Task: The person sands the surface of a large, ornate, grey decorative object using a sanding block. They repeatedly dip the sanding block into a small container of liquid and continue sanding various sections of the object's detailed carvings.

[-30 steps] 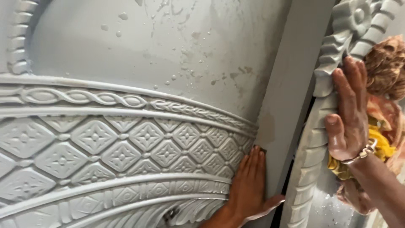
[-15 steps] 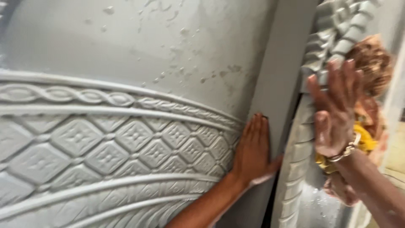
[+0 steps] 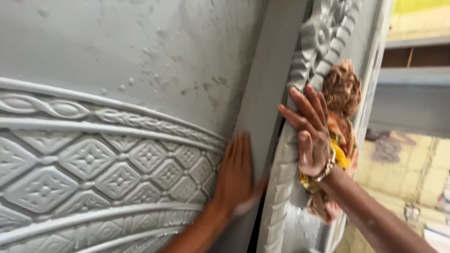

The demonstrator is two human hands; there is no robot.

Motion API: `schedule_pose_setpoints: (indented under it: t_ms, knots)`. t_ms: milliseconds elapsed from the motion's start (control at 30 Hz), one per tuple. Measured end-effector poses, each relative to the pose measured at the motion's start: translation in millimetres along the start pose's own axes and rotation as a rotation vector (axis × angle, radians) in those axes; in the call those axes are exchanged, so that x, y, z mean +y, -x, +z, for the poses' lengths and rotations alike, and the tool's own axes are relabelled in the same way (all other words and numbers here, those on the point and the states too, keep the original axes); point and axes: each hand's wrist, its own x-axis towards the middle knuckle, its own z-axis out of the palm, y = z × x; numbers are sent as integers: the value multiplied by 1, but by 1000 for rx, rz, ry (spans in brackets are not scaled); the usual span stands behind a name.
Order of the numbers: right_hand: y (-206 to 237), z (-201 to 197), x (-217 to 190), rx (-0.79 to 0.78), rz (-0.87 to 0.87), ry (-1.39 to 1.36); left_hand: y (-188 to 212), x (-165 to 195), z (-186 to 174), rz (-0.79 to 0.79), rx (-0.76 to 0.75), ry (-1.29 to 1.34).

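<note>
My left hand (image 3: 236,175) lies flat, fingers together, on a large grey moulded panel (image 3: 117,117) near its right edge, beside a band of raised diamond patterns (image 3: 93,164). My right hand (image 3: 310,133) presses with spread fingers against a second grey ornate panel (image 3: 311,47) with a scrolled border, which stands just to the right. A bangle sits on my right wrist. Behind that hand a person's head and orange-yellow clothing (image 3: 342,122) show at the panel's far edge.
A plain grey strip (image 3: 265,84) runs diagonally between the two panels, with a dark gap below it. At the right are a yellowish wall (image 3: 403,164) and a grey shelf (image 3: 412,75).
The view has shifted left, so both hands and the ornate right panel sit further left in the picture. My left hand stays flat on the big panel; my right hand slid slightly down the border.
</note>
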Motion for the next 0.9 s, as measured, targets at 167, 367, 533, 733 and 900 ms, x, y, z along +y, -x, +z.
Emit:
schedule_pose_setpoints:
  t_ms: [167, 367, 533, 733, 900]
  knots:
    - [-4, 1, -5, 25, -20, 12, 30, 20, -25, 42, 11, 8]
    - [-5, 2, -5, -5, -7, 30, -7, 6, -2, -30, 70, -55]
    - [-3, 2, -5, 25, -25, 21, 9, 17, -10, -43, -35, -86]
    - [-7, 2, -7, 6, -16, 25, -13, 14, 3, -89, 50, -48]
    - [-8, 2, -6, 31, -54, 11, 7, 19, -1, -122, 26, -61]
